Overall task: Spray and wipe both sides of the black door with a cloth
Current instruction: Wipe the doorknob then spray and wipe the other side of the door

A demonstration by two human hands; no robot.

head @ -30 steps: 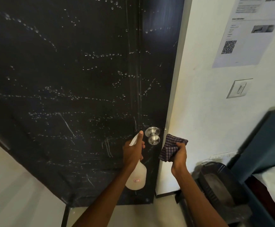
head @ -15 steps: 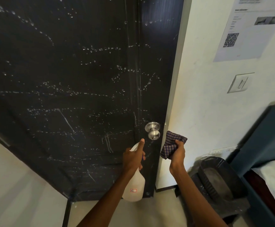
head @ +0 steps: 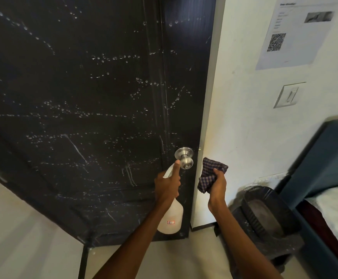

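Over the last second the left hand (head: 167, 185) has stayed wrapped around the spray bottle (head: 171, 217), forefinger lifted beside the knob (head: 184, 158). The right hand (head: 216, 183) still grips the checked cloth (head: 210, 172) at the black door (head: 83, 107)'s latch edge. Droplets already cover this face, so spraying looks finished, though any mist is hard to see; wiping should follow.

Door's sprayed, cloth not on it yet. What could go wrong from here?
1. Droplets cover the black door and streaks already run below the knob; delay probably means drip marks.
2. The right hand holds the checked cloth bunched, so it may smear rather than lift the spray.
3. The left hand holds the spray bottle close to the knob; wiping there could knock them together.
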